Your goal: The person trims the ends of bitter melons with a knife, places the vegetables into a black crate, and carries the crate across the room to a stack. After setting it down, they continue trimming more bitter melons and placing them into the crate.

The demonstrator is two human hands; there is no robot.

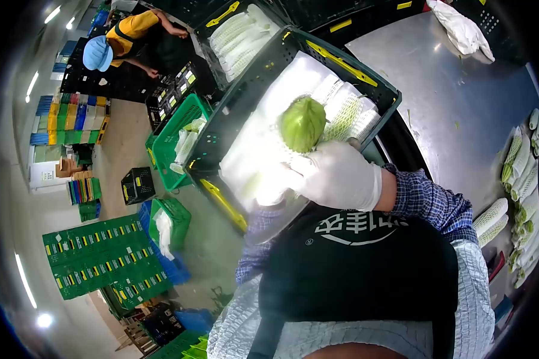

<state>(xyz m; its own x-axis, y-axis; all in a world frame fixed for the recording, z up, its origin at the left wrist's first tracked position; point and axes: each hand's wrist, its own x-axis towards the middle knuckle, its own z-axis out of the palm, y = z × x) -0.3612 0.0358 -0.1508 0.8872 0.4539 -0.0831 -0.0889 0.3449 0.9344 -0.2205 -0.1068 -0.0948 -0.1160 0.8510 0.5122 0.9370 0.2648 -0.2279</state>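
One green vegetable (303,124) stood over the dark crate (245,107), seemingly lengthwise away from the right hand (344,173), curled around its near end and closer than the left hand (271,190), whose grip glare hid.

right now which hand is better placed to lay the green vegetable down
Probably the right hand: it meets the lower end of the green vegetable, while the left hand, partly lost in glare, looks farther from it.

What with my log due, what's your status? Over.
Right hand against green gourd; left hand washed out by glare. Gourd over dark crate. Nothing visibly in the way.
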